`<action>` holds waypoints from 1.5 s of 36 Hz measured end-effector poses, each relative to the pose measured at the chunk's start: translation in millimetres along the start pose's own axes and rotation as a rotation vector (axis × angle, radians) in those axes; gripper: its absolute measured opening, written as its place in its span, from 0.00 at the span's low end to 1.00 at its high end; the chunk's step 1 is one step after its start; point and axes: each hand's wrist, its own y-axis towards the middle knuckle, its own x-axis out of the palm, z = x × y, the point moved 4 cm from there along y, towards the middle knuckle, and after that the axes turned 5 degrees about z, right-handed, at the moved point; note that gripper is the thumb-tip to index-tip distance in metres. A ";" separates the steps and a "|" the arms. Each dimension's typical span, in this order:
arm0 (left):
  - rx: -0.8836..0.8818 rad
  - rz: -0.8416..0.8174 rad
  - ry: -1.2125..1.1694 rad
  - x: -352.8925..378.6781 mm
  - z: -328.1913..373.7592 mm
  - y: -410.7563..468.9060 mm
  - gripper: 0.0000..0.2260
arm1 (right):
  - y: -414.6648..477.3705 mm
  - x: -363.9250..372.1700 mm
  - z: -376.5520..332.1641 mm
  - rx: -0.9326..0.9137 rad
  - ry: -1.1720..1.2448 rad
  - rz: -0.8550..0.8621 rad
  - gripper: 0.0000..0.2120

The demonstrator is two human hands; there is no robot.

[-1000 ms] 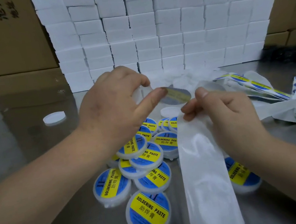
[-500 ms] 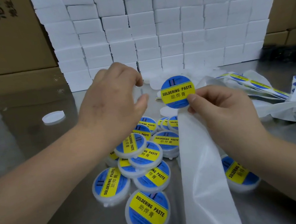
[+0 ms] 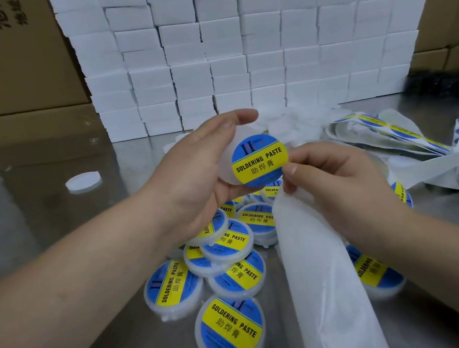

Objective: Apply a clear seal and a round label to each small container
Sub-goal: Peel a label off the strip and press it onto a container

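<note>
The left hand (image 3: 193, 179) is curling its fingers round a small round white plastic container (image 3: 229, 168); the right hand (image 3: 340, 187) is pinching a round blue-and-yellow label (image 3: 260, 158) against it.

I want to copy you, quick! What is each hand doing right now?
Left hand: holds the small white container.
Right hand: pinches the round label by its edge.

Labelled containers (image 3: 230, 327) lie heaped on the surface (image 3: 53, 236) near the middle, with another one (image 3: 377, 274) to their right. A backing strip (image 3: 321, 279) runs between them, from the near edge up to the right hand (image 3: 340, 184). That hand pinches a round label (image 3: 260, 159) in front of the container (image 3: 229, 171) that the left hand (image 3: 201, 172) holds. A loose lid (image 3: 83, 182) lies to the left and label sheets (image 3: 394, 131) to the right. Stacked small boxes (image 3: 234, 54) stand far behind, with cardboard cartons (image 3: 5, 58) on their left.
</note>
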 end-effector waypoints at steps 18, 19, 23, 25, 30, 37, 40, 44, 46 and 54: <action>0.021 -0.114 -0.007 5.5 -6.5 -3.5 0.13 | -3.2 4.3 -6.5 -0.011 -0.008 -0.073 0.19; 0.030 -0.111 -0.001 5.3 -6.8 -3.5 0.13 | -3.2 3.9 -5.8 -0.007 -0.011 -0.068 0.20; 0.059 -0.101 0.031 4.7 -7.3 -4.3 0.14 | -3.2 3.4 -5.1 0.009 -0.007 -0.060 0.23; 0.062 -0.102 0.041 4.9 -7.5 -4.8 0.13 | -3.1 3.6 -5.4 0.010 -0.009 -0.063 0.23; 0.062 -0.097 0.060 4.3 -9.1 -4.5 0.08 | -3.3 3.3 -5.3 0.012 -0.014 -0.053 0.21; 0.063 -0.105 0.073 5.6 -8.6 -5.6 0.08 | -3.1 2.9 -3.7 0.023 -0.020 -0.058 0.22; 0.064 -0.104 0.084 5.4 -8.3 -6.1 0.09 | -2.7 3.3 -3.5 0.018 -0.006 -0.058 0.20; 0.068 -0.097 0.103 5.8 -8.6 -6.7 0.09 | -2.4 4.8 -2.7 0.027 0.000 -0.070 0.14; 0.076 -0.091 0.116 6.1 -8.5 -6.9 0.09 | -2.1 3.3 -1.6 0.026 -0.012 -0.053 0.17; 0.129 -0.056 0.237 8.0 -5.2 -9.3 0.10 | -1.2 3.2 1.0 0.045 -0.061 -0.012 0.22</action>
